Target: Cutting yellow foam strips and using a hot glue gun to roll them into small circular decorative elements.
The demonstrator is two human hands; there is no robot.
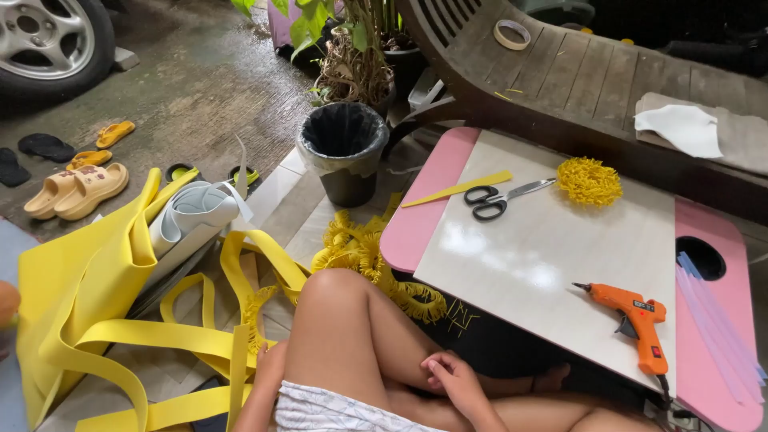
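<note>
Outdoor paved floor, wet concrete beyond; a car wheel point(44, 36) at the far left corner of the view, sandals point(76, 188) lying on the concrete. Person seated on the floor, bare knee raised, behind a low lap surface point(552, 264) with a pale wooden top and pink ends.

Right hand point(456, 382) rests on the person's own leg, just below the near edge of the surface, fingers loosely curled, grip holding nothing. Left hand point(268, 364) is low beside the thigh, touching or just beside a yellow foam strip point(238, 360); mostly hidden by the leg, so cannot tell whether its grip is closed.

On the surface: orange hot glue gun point(636, 320) near the near right corner, nozzle pointing left, cord running off the near edge. Clear glue sticks point(716, 320) lie on the pink right end, beside a round cup hole point(701, 256). Black-handled scissors point(500, 198) near the far edge, blades closed, tips just beside a yellow fringed pom-pom point(590, 181). A thin yellow foam strip piece point(458, 189) lies at the far left corner.

Floor, left: large yellow foam sheets and cut bands point(88, 304), rolled white foam point(188, 216). Fringed yellow trim point(360, 252) heaped by the surface's left end. Black-lined bin point(344, 156) beyond it, potted plant point(356, 56) behind. Wooden lounger point(576, 76) past the far edge, carrying a tape roll point(512, 34) and white cloth point(680, 128).
</note>
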